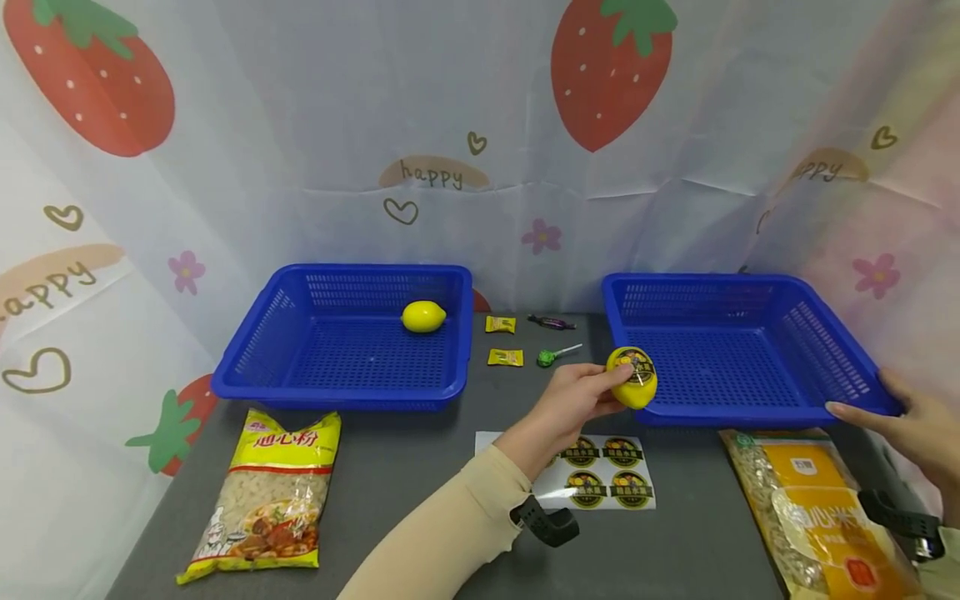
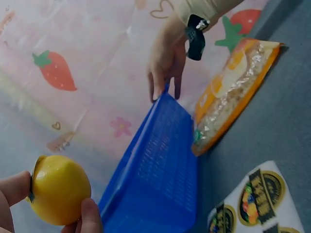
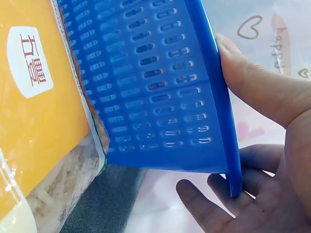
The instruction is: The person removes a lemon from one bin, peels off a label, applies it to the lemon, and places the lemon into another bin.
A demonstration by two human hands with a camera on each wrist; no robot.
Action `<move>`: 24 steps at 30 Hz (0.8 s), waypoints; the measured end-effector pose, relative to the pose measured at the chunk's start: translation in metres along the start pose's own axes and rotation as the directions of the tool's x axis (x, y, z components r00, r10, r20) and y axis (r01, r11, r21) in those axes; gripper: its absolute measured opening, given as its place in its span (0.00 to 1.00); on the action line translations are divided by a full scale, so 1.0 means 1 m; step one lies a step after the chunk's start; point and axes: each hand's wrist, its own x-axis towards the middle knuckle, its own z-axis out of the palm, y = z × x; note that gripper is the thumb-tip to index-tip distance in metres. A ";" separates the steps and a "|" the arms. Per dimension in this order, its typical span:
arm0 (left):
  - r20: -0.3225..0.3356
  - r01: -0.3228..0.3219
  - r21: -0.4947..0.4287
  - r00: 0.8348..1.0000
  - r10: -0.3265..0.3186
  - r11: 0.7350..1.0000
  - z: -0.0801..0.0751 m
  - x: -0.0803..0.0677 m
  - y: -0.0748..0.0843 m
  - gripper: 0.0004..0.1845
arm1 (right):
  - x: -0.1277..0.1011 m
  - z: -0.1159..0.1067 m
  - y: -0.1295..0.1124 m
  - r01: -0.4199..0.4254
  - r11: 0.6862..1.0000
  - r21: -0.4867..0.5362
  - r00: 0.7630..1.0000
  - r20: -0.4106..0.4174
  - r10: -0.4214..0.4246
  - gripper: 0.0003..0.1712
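Observation:
My left hand (image 1: 609, 387) grips a yellow lemon (image 1: 633, 377) that bears a round dark sticker and holds it just over the near left corner of the right blue basket (image 1: 720, 417). In the left wrist view the lemon (image 2: 59, 189) sits between thumb and fingers. My right hand (image 1: 873, 402) pinches that basket's near right corner, thumb (image 3: 252, 82) on the rim (image 3: 214, 87) and fingers (image 3: 214, 204) beneath it. The basket holds nothing.
A second blue basket (image 1: 337, 396) at the left holds a plain lemon (image 1: 423, 317). Between the baskets lie two yellow candies (image 1: 501, 324), a purple candy (image 1: 551, 322) and a green lollipop (image 1: 547, 357). A sticker sheet (image 1: 600, 471), a macaroni bag (image 1: 270, 496) and an orange bag (image 1: 817, 508) lie near me.

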 end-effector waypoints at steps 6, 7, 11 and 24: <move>-0.056 0.016 -0.009 0.998 -0.016 1.000 0.020 0.005 0.004 0.19 | 0.000 -0.003 0.000 -0.047 0.999 -0.011 0.998 0.034 0.047 0.64; -0.064 0.016 -0.011 0.998 -0.017 1.000 0.023 0.006 0.004 0.19 | 0.001 -0.003 0.000 -0.047 0.999 -0.011 0.998 0.035 0.047 0.65; -0.093 0.030 -0.029 0.995 -0.033 0.999 0.029 0.007 0.004 0.20 | 0.003 -0.003 0.001 -0.018 1.000 -0.005 0.999 0.028 0.018 0.64; -0.160 0.107 0.178 0.984 -0.078 0.978 0.028 -0.001 0.001 0.24 | 0.004 -0.004 0.001 0.006 0.999 -0.049 1.000 0.026 -0.005 0.63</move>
